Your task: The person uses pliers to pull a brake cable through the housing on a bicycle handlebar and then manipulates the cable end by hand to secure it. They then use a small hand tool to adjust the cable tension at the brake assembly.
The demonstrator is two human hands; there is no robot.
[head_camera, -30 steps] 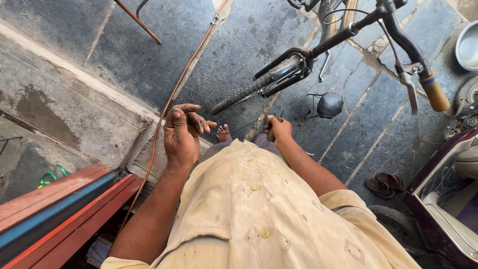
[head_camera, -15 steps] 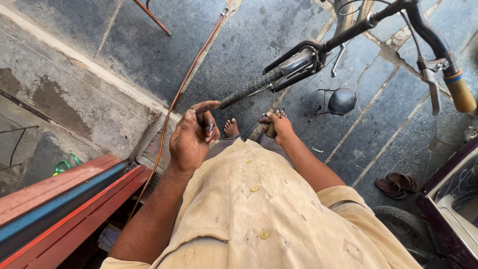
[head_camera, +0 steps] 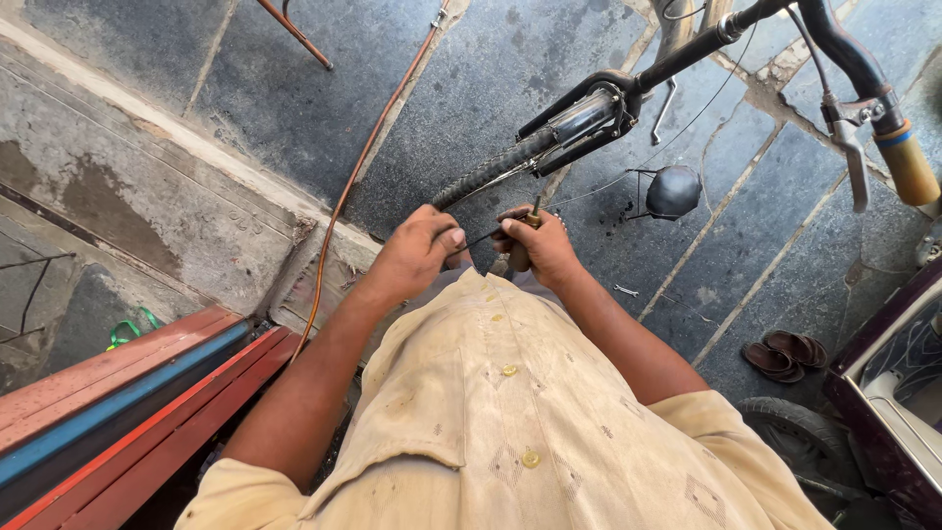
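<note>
My left hand (head_camera: pixel 417 250) pinches the end of a thin dark rod (head_camera: pixel 475 238) that runs across to my right hand (head_camera: pixel 542 245). My right hand is closed round a wooden-handled tool (head_camera: pixel 520 253) held upright, its metal tip poking above the fingers. Both hands are close together in front of my chest, above a beige shirt. Just beyond them stands a bicycle front wheel (head_camera: pixel 496 172) with its black mudguard (head_camera: pixel 579 103). The tool's working end is hidden by my fingers.
The bicycle's handlebar with a tan grip (head_camera: pixel 908 167) reaches to the upper right. A round black bell (head_camera: pixel 673 190) lies on the stone slabs. An orange hose (head_camera: pixel 358 167) trails left. Red and blue bench (head_camera: pixel 108 393) lower left; sandals (head_camera: pixel 780 355) and a tyre (head_camera: pixel 795 422) right.
My hands have drawn closer together and the left now pinches the thin rod. The view has shifted, bringing the bicycle wheel and handlebar lower and nearer.
</note>
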